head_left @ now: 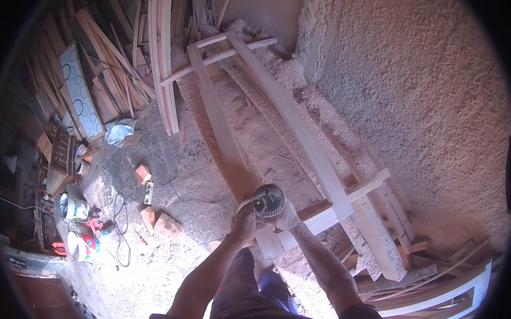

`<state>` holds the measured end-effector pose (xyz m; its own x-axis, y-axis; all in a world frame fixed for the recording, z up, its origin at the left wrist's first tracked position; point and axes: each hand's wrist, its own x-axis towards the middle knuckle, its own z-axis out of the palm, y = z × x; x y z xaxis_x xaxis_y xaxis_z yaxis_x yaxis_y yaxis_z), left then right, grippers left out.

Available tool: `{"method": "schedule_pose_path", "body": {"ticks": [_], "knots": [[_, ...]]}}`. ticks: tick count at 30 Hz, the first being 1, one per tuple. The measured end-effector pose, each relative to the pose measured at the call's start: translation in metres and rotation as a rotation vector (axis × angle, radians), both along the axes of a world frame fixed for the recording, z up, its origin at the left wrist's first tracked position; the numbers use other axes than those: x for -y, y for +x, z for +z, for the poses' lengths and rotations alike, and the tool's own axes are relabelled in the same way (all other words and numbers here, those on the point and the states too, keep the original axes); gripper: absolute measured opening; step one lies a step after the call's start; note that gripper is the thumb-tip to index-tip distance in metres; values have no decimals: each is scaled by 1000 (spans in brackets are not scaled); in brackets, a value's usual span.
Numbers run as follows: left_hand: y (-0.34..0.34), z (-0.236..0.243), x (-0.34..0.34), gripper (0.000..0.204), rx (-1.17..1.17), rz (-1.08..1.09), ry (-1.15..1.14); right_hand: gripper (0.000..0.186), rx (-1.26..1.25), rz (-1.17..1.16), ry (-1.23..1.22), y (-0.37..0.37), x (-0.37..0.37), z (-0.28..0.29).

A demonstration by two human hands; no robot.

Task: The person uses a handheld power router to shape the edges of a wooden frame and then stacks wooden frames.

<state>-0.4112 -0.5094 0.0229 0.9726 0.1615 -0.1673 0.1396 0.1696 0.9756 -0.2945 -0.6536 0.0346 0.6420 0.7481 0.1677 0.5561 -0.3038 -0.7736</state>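
Observation:
A round, black-topped power tool (270, 201) stands on the near left corner of a long wooden frame (317, 157). It looks like a sander or a router, but its underside is hidden. My left hand (244, 222) is closed round its left side. On the other side, my right hand (289, 218) grips the tool too, its fingers partly hidden behind the body. The frame has two long boards joined by cross pieces, and its far end rests on a crosswise batten (217, 58).
Many planks and strips (115, 59) lean at the far left. Shavings (267, 154) cover the floor inside the frame. Brick pieces (167, 226), a black cable (119, 239) and paint buckets (75, 208) lie left. A rough wall (415, 97) rises right; white-edged frames (447, 304) lie lower right.

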Motion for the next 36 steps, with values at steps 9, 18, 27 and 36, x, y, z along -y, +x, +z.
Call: {"method": "schedule_pose_path", "body": {"ticks": [9, 18, 27, 36], "knots": [[-35, -20, 35, 51, 26, 38, 176, 99, -74, 46, 111, -32, 41, -13], [-53, 38, 91, 64, 7, 207, 263, 84, -180, 107, 9, -39, 73, 19], [-58, 40, 106, 74, 138, 503, -324, 88, -85, 120, 139, -43, 67, -5], [-19, -71, -7, 66, 52, 633, 657, 86, 323, 24, 140, -63, 58, 7]]}}
